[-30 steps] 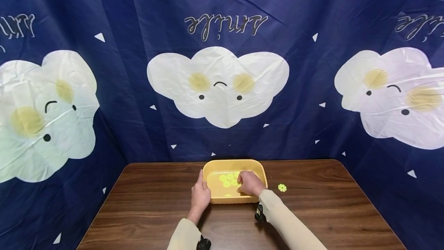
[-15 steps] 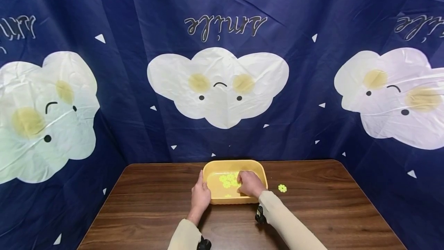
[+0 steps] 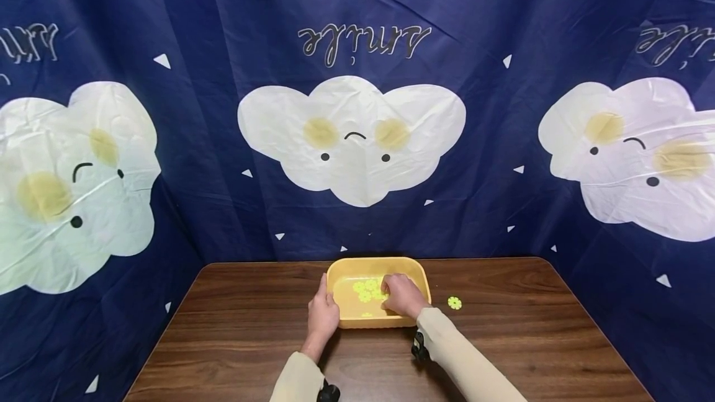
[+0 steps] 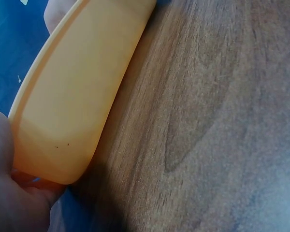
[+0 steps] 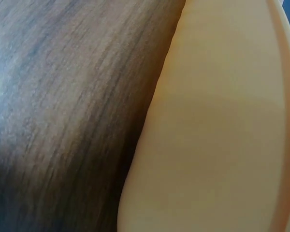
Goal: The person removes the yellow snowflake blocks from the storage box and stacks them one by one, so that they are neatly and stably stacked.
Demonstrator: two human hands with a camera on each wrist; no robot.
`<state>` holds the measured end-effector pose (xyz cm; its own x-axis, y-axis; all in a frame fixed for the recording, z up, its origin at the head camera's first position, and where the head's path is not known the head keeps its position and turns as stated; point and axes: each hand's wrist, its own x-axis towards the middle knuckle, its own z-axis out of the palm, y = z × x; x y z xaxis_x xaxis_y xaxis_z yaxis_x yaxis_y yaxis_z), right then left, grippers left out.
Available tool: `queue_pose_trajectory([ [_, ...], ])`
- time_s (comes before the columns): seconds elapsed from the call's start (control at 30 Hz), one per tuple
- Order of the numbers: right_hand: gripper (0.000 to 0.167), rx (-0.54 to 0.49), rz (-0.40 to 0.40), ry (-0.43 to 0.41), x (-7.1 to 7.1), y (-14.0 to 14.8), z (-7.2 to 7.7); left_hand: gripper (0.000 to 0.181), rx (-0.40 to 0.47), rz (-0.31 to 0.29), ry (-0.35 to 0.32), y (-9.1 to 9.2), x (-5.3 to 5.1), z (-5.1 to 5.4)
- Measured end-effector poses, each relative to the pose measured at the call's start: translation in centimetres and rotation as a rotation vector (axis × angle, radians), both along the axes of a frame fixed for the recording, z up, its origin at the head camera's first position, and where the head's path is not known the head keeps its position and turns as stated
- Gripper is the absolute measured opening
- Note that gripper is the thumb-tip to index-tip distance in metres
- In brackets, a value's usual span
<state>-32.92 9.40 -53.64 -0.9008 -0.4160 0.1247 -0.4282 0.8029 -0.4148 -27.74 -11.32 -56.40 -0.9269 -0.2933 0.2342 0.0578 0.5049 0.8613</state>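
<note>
A yellow tray (image 3: 365, 322) stands at the back of the table, with several flower-shaped yellow-green pieces (image 3: 365, 290) inside it. My left hand (image 3: 323, 315) grips the tray's left side, its thumb at the rim. The left wrist view has that hand (image 4: 14, 188) at the tray's corner, against the outer wall (image 4: 77, 92). Bent fingers of my right hand (image 3: 404, 294) reach into the tray beside the pieces; whether they pinch one is unclear. Only the tray's outer wall (image 5: 212, 130) and the table fill most of the right wrist view, without that hand.
One loose flower-shaped piece (image 3: 455, 303) lies on the brown wooden table (image 3: 251, 327), right of the tray. A blue cloth (image 3: 357, 228) with white clouds hangs behind the table and along both sides.
My right fingertips have shifted very slightly left within the tray, and the pieces beside them have moved a little. My left hand and the tray look unmoved.
</note>
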Motion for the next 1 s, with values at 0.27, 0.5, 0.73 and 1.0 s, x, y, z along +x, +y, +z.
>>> queue_pose_trajectory([
  [0.27, 0.008, -0.020, 0.007, 0.009, 0.3, 0.3, 0.8, 0.054, -0.001, 0.000, -0.002, 0.1, -0.1, -0.1],
  [0.5, 0.007, -0.052, 0.007, -0.014, 0.4, 0.6, 1.1, 0.054, -0.003, 0.003, -0.007, 0.0, -0.1, -0.2],
  [0.73, 0.009, -0.123, 0.001, 0.001, 0.2, 1.6, 2.3, 0.054, -0.005, -0.004, -0.009, 0.0, -0.1, -0.2],
  [1.0, 0.006, -0.239, -0.064, 0.048, -0.1, 3.8, 4.8, 0.054, -0.013, -0.007, -0.019, -0.1, -0.1, 0.0],
])
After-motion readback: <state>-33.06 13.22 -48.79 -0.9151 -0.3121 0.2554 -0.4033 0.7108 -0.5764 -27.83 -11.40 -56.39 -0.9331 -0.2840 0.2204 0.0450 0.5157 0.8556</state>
